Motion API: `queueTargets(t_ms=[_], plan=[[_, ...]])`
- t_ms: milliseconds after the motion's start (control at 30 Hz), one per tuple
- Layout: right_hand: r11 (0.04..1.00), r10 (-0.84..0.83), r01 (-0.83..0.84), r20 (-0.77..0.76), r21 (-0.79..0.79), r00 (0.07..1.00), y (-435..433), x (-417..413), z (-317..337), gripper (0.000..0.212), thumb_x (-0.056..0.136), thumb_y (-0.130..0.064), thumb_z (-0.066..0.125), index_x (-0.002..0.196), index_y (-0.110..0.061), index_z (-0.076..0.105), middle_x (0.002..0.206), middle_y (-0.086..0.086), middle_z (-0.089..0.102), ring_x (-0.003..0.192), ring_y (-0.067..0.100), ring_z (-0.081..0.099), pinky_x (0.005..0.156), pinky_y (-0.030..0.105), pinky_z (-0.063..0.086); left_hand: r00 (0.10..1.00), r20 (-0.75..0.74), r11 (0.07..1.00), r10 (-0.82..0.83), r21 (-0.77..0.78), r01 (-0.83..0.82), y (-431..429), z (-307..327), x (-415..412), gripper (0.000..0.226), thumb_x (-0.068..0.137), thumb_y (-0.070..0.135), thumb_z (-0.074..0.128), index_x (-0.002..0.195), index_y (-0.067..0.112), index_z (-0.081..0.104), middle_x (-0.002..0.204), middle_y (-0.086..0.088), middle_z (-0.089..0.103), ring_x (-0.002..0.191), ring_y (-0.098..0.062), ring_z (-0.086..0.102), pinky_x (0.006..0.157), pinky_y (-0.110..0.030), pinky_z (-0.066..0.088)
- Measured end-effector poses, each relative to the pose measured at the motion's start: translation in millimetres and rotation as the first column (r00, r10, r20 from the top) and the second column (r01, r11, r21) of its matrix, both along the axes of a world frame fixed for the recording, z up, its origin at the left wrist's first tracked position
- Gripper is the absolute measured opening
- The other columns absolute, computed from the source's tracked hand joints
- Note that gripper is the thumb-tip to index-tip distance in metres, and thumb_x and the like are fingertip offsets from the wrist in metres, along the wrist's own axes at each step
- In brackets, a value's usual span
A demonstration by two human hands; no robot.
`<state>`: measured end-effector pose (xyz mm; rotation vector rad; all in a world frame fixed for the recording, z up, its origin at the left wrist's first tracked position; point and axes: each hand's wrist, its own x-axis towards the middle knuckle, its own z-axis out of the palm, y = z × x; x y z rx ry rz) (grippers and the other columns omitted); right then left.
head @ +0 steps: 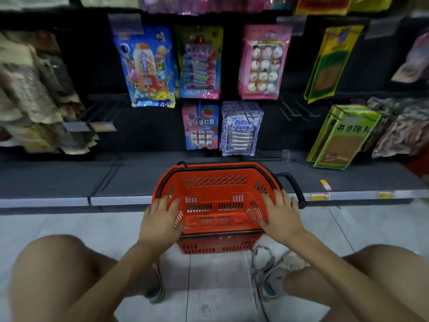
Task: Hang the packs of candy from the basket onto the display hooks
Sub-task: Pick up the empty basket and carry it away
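Fingers of both hands are spread and nearly straight. They lie over the side rims and press inward; nothing is pinched. The left hand bears on the left wall and the right hand on the right wall, steadying the basket from both sides. The basket sits on the floor, far end at the front edge of the bottom shelf, within reach of the display. No pack shows inside it. The packs of candy hang on the display hooks above; bare hooks project toward the right. Judgement: hanging appears complete.
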<state>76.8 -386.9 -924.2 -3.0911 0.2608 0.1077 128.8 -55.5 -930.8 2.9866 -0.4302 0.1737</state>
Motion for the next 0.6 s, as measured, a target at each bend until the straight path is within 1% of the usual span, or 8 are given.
queueTargets(t_ms=[67, 167, 267, 333, 467, 600], plan=[[1.000, 0.001, -0.001, 0.021, -0.001, 1.000, -3.8, 1.5, 14.3, 0.083, 0.098, -0.055, 0.056, 0.163, -0.022, 0.015, 0.166, 0.017, 0.014, 0.158, 0.038, 0.003, 0.127, 0.057, 0.005, 1.000, 0.014, 1.000, 0.002, 0.019, -0.002, 0.1, 13.9, 2.8, 0.068, 0.083, 0.042, 0.073, 0.144, 0.020, 0.056, 0.139, -0.013, 0.058, 0.126, -0.038, 0.057, 0.103, -0.053, 0.048], [1.000, -0.003, 0.003, 0.058, 0.000, 0.998, -2.5, 3.2, 33.6, 0.085, 0.096, -0.058, 0.056, 0.163, -0.022, 0.016, 0.166, 0.017, 0.017, 0.157, 0.039, 0.007, 0.127, 0.058, 0.007, 1.000, 0.011, 1.000, -0.003, 0.031, 0.002, -3.3, 34.5, 7.4, 0.068, 0.088, 0.049, 0.066, 0.149, 0.024, 0.048, 0.143, -0.010, 0.054, 0.130, -0.035, 0.053, 0.109, -0.052, 0.045], [1.000, 0.006, -0.006, 0.085, 0.003, 0.996, 1.3, 3.7, 45.7, 0.086, 0.095, -0.059, 0.057, 0.162, -0.022, 0.018, 0.165, 0.017, 0.019, 0.157, 0.039, 0.009, 0.127, 0.059, 0.008, 0.999, 0.042, 0.999, -0.030, 0.021, 0.029, -5.2, 47.6, 8.1, 0.071, 0.088, 0.052, 0.064, 0.150, 0.023, 0.047, 0.143, -0.009, 0.054, 0.131, -0.036, 0.053, 0.110, -0.053, 0.044], [1.000, 0.026, -0.027, 0.090, 0.005, 0.996, 4.8, 5.1, 51.1, 0.087, 0.095, -0.060, 0.056, 0.163, -0.023, 0.016, 0.166, 0.016, 0.017, 0.157, 0.039, 0.008, 0.127, 0.058, 0.006, 0.996, 0.065, 0.998, -0.056, 0.024, 0.055, -5.8, 53.1, 9.3, 0.072, 0.089, 0.053, 0.063, 0.152, 0.023, 0.044, 0.146, -0.008, 0.052, 0.134, -0.034, 0.050, 0.112, -0.053, 0.042], [0.999, 0.016, -0.019, 0.070, 0.051, 0.997, 2.5, 15.9, 51.5, 0.089, 0.094, -0.062, 0.057, 0.163, -0.025, 0.015, 0.168, 0.014, 0.013, 0.158, 0.037, 0.004, 0.127, 0.059, 0.005, 0.996, 0.064, 0.997, -0.066, 0.035, 0.064, -4.4, 48.2, 23.2, 0.077, 0.089, 0.061, 0.061, 0.154, 0.026, 0.039, 0.152, -0.007, 0.047, 0.140, -0.031, 0.045, 0.116, -0.058, 0.038], [0.993, -0.079, 0.078, 0.006, 0.087, 0.997, -11.3, 37.0, 31.3, 0.090, 0.093, -0.067, 0.055, 0.163, -0.026, 0.015, 0.170, 0.014, 0.009, 0.159, 0.038, 0.002, 0.127, 0.060, 0.009, 0.999, -0.024, 0.994, -0.048, 0.098, 0.050, -1.5, 19.8, 48.6, 0.092, 0.088, 0.075, 0.053, 0.162, 0.033, 0.020, 0.164, -0.006, 0.030, 0.151, -0.031, 0.031, 0.121, -0.063, 0.030]])
